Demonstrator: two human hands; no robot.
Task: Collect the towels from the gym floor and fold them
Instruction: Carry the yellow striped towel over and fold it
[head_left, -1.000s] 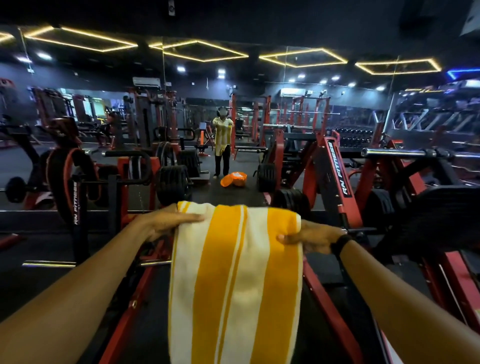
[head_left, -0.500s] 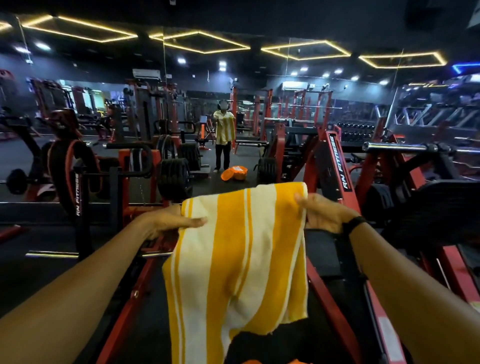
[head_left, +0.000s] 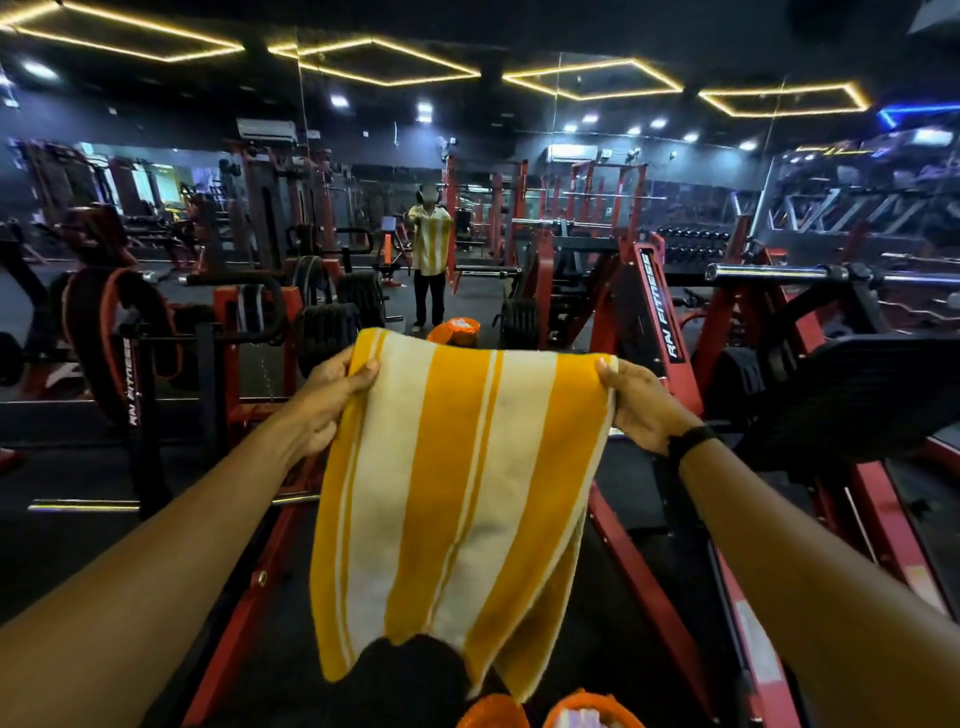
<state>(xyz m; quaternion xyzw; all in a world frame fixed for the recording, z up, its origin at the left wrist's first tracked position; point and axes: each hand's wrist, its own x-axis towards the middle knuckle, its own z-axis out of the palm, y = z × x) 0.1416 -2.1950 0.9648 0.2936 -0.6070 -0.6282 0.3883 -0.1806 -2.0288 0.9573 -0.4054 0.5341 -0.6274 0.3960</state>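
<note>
— Where's the towel (head_left: 457, 488)?
— Chest-high; my left hand (head_left: 332, 400) and right hand (head_left: 641, 408) each pinch a top corner, long axis hanging straight down. Neither hand is nearer.

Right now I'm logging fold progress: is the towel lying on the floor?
No: the towel hangs in the air, pinched at its top corners by the left hand and right hand.
</note>
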